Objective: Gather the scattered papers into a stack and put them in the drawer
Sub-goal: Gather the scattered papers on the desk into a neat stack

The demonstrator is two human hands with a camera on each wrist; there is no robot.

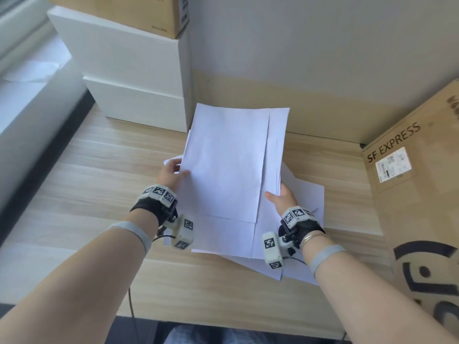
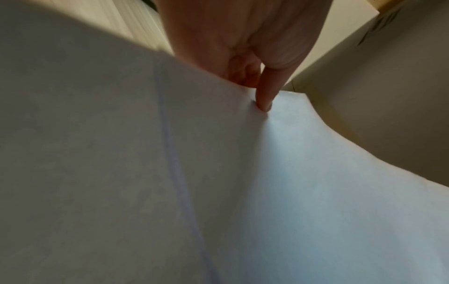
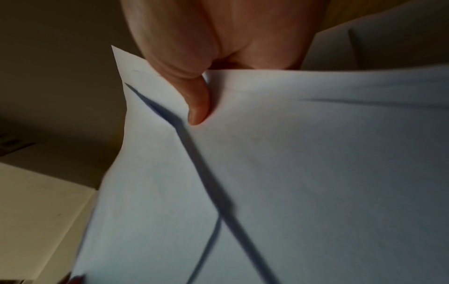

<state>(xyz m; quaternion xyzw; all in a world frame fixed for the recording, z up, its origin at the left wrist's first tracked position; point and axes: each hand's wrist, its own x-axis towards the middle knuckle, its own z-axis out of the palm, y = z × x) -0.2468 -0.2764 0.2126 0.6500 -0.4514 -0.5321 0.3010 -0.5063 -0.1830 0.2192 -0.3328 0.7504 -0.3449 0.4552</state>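
Head view: papers (image 1: 223, 165) pinched between left hand (image 1: 171, 173) and right hand (image 1: 283, 198).

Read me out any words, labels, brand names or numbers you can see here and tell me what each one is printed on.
"SF EXPRESS": black print on the big cardboard box at right.
White shipping label on that box: print and codes too small to read.
Cardboard box on the white boxes at top left: small print too blurred to read.
Papers in both hands: no text visible.

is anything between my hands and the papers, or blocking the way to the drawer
Nothing is between them: the left hand and right hand already grip the papers. No drawer shows in any view, so that path cannot be judged.
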